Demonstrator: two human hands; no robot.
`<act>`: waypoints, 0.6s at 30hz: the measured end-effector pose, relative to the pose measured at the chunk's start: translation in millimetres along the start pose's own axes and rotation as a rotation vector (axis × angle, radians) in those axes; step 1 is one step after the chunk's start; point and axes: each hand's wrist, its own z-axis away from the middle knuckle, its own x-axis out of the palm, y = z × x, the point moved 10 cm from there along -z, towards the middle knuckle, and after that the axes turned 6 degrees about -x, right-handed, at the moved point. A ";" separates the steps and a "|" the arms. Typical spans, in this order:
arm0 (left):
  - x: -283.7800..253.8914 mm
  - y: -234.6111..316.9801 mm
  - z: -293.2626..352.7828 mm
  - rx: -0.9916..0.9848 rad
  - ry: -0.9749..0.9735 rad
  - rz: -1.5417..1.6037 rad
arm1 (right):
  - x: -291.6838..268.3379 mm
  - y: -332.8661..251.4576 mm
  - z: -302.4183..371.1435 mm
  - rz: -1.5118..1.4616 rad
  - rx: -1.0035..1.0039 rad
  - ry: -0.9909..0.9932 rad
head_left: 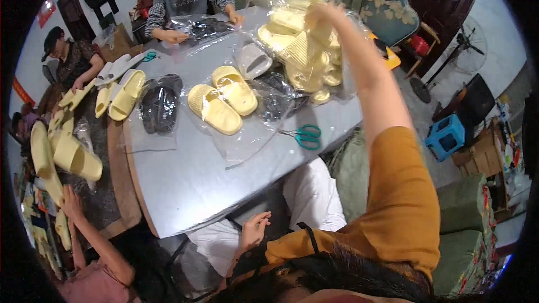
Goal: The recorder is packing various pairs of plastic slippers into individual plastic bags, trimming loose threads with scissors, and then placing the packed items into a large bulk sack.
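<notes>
My right arm stretches far across the grey table (185, 191). Its hand (327, 12) reaches onto the top of a heap of pale yellow slide slippers (303, 50), some inside clear plastic bags. The fingertips bend down into the heap, so whether they grip a slipper is hidden. Down at my lap, beside the white trousers (314, 196), my left hand (255, 229) rests with loosely bent fingers and holds nothing. Nearer on the table lies a bagged pair of yellow slippers (223, 101). A bagged black pair (160, 104) lies to its left, and a grey slipper (254, 60) behind it.
Green-handled scissors (307, 136) lie near the table's front edge. Across the table a person (188, 0) handles bagged black slippers (205, 28). On the left, two other people handle yellow slippers (76, 154) at a brown-edged table. A blue stool (446, 136) and a fan (469, 45) stand right.
</notes>
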 end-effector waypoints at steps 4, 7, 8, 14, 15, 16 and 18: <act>-14.2 -66.2 -5.1 0.016 0.047 0.031 | 73.7 -60.6 2.5 -0.377 -0.086 -0.035; -25.7 -145.5 -7.1 -0.223 -0.068 0.184 | 63.7 -66.8 -3.6 -0.303 0.160 -0.171; -15.7 -169.8 -8.9 -0.457 -0.204 0.331 | 61.9 -59.1 -5.8 -0.289 0.153 -0.218; -21.3 68.3 -26.1 0.164 0.044 -0.011 | 2.8 -29.6 -3.9 -0.500 0.240 0.272; -25.8 95.0 -29.3 0.208 0.090 -0.016 | -4.1 -25.2 1.6 -0.498 0.257 0.272; -27.1 127.5 -36.8 0.306 0.093 -0.018 | -22.3 -24.8 6.8 -0.535 0.152 0.309; -36.9 182.3 -53.6 0.424 0.146 -0.068 | -45.4 -13.7 32.0 -0.568 0.061 0.341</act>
